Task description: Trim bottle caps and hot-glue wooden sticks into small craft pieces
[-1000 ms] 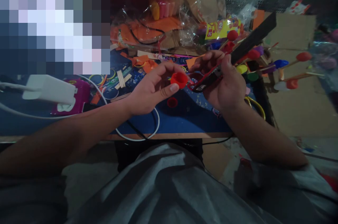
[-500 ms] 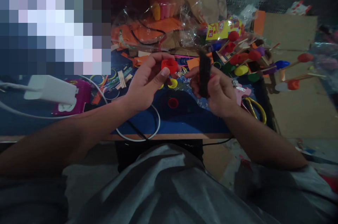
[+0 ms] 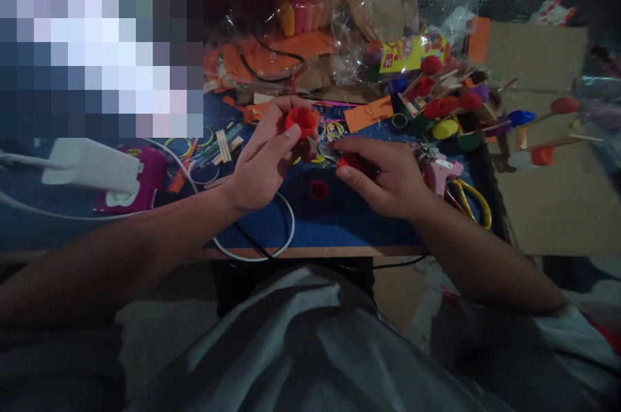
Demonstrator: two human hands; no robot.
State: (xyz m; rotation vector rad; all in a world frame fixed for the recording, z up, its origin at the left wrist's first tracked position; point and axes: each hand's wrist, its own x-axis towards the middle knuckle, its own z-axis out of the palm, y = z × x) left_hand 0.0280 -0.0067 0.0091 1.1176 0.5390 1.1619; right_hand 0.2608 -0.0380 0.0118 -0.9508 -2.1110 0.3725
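Observation:
My left hand [image 3: 259, 169] pinches a small red plastic cup [image 3: 301, 122] between thumb and fingers, its open side toward me. In my right hand [image 3: 388, 176] is a red-and-black tool [image 3: 348, 161]; a grey metal tip shows at its left end, but its exact kind is hidden by my fingers. The tip is close to the lower right of the cup; I cannot tell whether they touch. Below both hands, a second small red cup [image 3: 319, 190] sits on the blue tabletop [image 3: 339, 227]. Something yellow is partly hidden behind my left fingers.
A pink glue gun [image 3: 444, 169] and yellow-handled scissors [image 3: 473, 205] lie beside my right forearm. Several coloured round-ended sticks [image 3: 446, 105] crowd the back right. At left are a white charger [image 3: 90, 163], a magenta socket block [image 3: 155, 173] and a looped white cable [image 3: 292, 221].
My right hand has turned the tool from upright to pointing left and moved it nearer the red cup. My left hand has shifted slightly left with the cup, tilting it.

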